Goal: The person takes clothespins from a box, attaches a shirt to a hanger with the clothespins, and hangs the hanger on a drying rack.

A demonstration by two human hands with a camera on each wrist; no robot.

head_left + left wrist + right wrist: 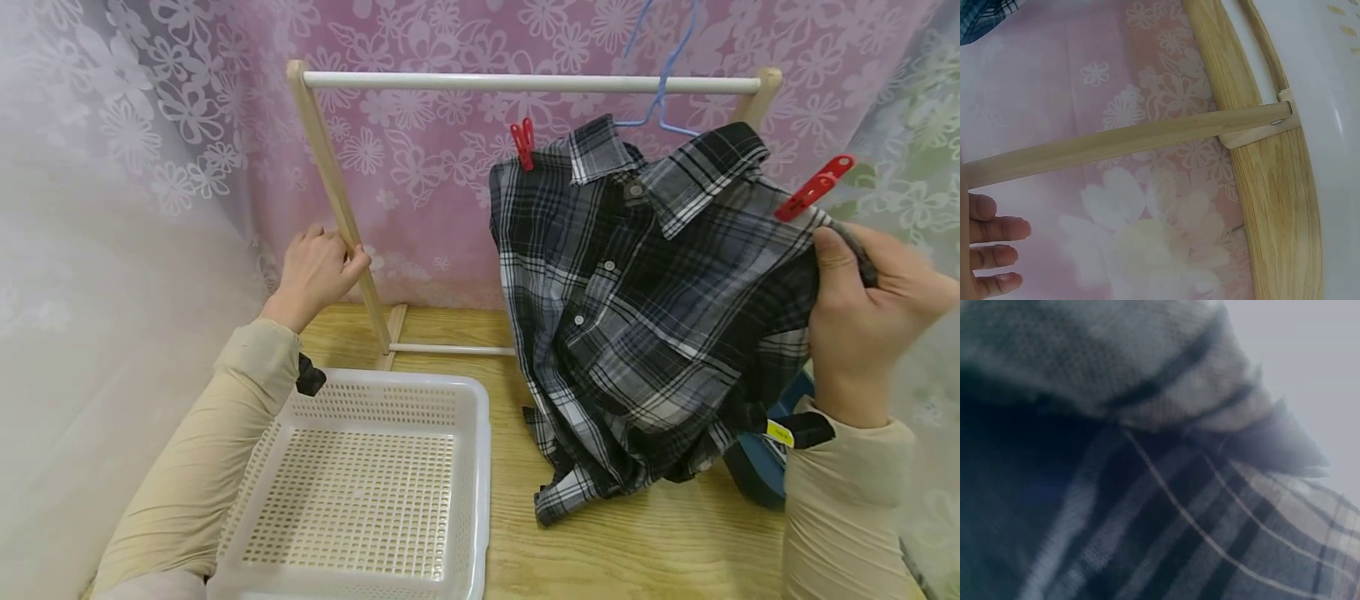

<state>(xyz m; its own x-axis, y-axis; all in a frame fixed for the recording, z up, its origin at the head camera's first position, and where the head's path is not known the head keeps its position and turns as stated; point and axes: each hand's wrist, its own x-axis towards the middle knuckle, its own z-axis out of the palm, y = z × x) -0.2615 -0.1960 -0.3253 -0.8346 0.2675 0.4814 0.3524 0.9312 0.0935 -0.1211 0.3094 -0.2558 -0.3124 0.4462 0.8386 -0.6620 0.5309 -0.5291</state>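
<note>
A black, grey and white plaid shirt hangs on a blue wire hanger, whose neck crosses in front of a white rod. Two red clothespins stand on its shoulders, one on the left and one on the right. My right hand pinches the cloth at the right shoulder between thumb and fingers. In the right wrist view, blurred plaid cloth fills most of the picture. My left hand grips the rack's left wooden post, thumb across it and fingers bent.
A white perforated plastic basket sits at the front left on the wood-grain table. Behind the shirt's lower right lies a partly hidden dark blue object. A pink floral curtain hangs behind the rack.
</note>
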